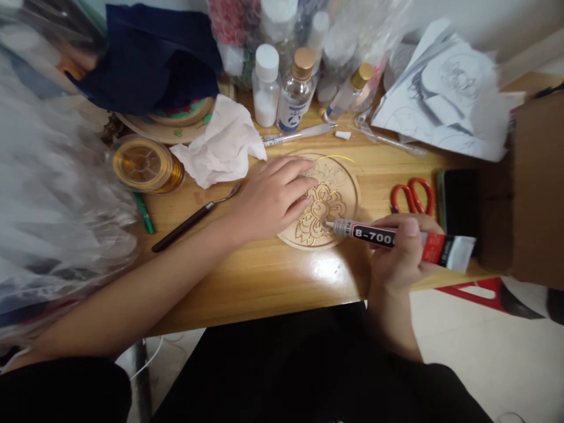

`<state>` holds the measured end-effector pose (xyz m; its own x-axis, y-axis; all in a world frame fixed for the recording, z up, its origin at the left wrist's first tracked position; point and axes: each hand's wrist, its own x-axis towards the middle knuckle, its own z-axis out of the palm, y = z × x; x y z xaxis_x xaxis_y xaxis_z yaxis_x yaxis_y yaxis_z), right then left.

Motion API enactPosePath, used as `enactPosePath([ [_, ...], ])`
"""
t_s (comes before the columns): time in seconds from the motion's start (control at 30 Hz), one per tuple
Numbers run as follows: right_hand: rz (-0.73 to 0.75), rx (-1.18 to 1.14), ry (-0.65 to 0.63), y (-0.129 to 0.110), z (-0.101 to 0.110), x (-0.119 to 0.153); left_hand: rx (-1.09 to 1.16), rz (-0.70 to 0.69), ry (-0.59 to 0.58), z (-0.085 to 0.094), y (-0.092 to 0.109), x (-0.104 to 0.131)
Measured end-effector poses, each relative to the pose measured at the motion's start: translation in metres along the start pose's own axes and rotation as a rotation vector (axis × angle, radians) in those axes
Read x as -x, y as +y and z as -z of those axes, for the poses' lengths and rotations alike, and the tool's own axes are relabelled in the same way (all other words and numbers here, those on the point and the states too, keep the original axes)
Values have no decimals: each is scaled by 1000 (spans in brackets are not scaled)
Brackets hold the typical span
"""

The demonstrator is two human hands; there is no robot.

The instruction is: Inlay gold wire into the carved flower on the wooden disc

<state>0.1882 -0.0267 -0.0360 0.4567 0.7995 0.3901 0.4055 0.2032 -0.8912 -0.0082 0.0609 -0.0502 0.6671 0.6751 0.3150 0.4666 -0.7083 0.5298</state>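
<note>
A round wooden disc (288, 238) lies on the table, with a flower outlined in gold wire (321, 208) on its face. Pencil-like lines show on its upper part, where a loose yellow wire end (339, 157) sticks out. My left hand (275, 197) rests flat on the disc's left side, fingers stretched over the pattern. In my right hand (408, 247) is a B-7000 glue tube (374, 235), gripped between thumb and fingers. Its nozzle points left, at the lower right part of the flower; whether it touches the surface I cannot tell.
Left of the disc are a dark-handled metal tool (183, 228), a gold wire spool (147, 164) and crumpled tissue (224, 144). Bottles (294, 94) and a pen (299, 135) stand and lie behind. Red-handled scissors (413, 197), a phone (459, 202) and a cardboard box (540, 188) are right.
</note>
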Motion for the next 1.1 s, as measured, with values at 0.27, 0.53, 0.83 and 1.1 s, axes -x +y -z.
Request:
enactPosePath([
  [0.27,15,14,23,0,0,0,-41,-16,4,0,0,0],
  [0.53,16,9,-3,2,1,0,-40,-10,3,0,0,0],
  [0.83,19,35,3,2,1,0,-8,3,-4,0,0,0],
  [1.1,46,44,36,0,2,0,-8,-2,-9,0,0,0],
])
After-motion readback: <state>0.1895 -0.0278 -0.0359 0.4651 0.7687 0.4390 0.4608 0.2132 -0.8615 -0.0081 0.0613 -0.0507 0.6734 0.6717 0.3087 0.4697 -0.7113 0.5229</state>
